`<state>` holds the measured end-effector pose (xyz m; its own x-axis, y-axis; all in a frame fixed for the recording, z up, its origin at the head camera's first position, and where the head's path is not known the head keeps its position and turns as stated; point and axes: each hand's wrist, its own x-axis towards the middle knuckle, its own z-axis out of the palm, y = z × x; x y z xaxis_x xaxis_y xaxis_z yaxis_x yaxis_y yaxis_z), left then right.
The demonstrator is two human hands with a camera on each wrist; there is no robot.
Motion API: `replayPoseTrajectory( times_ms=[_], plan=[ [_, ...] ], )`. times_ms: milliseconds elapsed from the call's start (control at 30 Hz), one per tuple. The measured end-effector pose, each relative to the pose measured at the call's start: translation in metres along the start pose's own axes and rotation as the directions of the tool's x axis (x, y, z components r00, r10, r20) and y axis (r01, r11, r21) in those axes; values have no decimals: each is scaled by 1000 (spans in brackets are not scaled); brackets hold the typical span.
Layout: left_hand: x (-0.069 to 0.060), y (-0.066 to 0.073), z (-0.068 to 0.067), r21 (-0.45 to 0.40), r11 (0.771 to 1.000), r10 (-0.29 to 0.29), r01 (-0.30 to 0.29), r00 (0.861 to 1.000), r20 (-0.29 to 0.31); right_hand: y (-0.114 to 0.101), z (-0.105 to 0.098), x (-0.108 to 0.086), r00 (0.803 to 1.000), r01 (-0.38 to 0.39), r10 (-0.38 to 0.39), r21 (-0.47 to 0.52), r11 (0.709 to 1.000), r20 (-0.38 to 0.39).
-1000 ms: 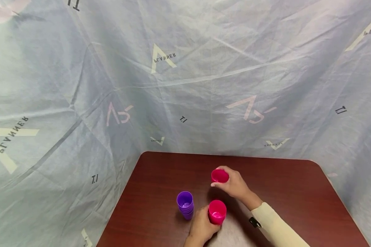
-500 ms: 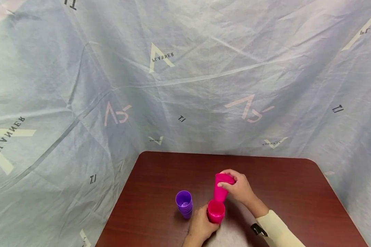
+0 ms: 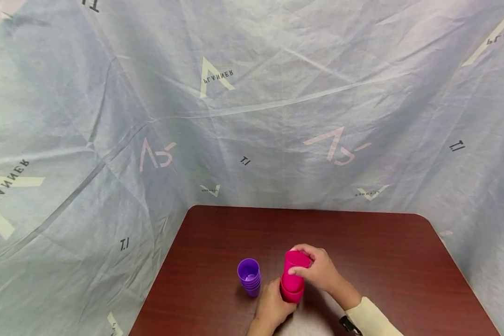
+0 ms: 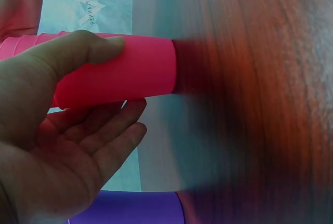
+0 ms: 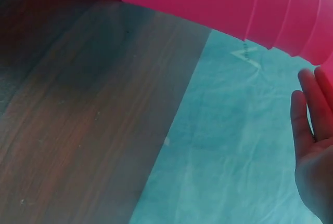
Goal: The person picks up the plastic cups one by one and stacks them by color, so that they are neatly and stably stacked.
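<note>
A stack of pink cups [image 3: 292, 297] stands upright on the table, gripped low on its left side by my left hand [image 3: 272, 305]. In the left wrist view the thumb lies along the pink wall [image 4: 145, 68], with the fingers beneath. Above it, my right hand [image 3: 321, 270] pinches another pink cup [image 3: 292, 281] near its rim; its lower part sits inside the stack's mouth. Several rims show along the pink stack [image 5: 208, 0] in the right wrist view. Just left of my left hand stands a stack of purple cups [image 3: 249, 279], mouths up.
The dark red-brown table [image 3: 361, 242] has rounded far corners. Grey printed sheeting [image 3: 277, 140] hangs behind it and along both sides. A black device [image 3: 349, 324] is strapped at the right sleeve [image 3: 371, 317].
My right hand has brought its pink cup nearer and down, from behind the stack into its mouth. The left hand keeps its grip on the pink stack; the purple cups stay put.
</note>
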<state>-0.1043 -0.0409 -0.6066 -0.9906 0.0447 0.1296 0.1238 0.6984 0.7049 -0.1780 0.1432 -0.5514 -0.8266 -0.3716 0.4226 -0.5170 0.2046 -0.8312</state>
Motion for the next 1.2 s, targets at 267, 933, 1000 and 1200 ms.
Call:
replayPoseTrajectory(
  times_ms=[267, 933, 1000, 1200],
  plan=[
    [-2, -3, 2, 14, 998, 58, -58, 998, -40, 0, 8, -10, 996, 75, -75, -8, 997, 57],
    [-6, -10, 1, 99, 978, 193, -182, 974, -115, 7, 25, -25, 959, 279, -256, -270, 921, 119],
    [-7, -13, 2, 104, 974, 214, -202, 968, -127, 9, 27, -26, 958, 286, -265, -282, 916, 112],
    [-11, -26, 9, 80, 969, 242, -232, 959, -147, 9, 33, -31, 974, 224, -208, -324, 919, 84]
  ],
)
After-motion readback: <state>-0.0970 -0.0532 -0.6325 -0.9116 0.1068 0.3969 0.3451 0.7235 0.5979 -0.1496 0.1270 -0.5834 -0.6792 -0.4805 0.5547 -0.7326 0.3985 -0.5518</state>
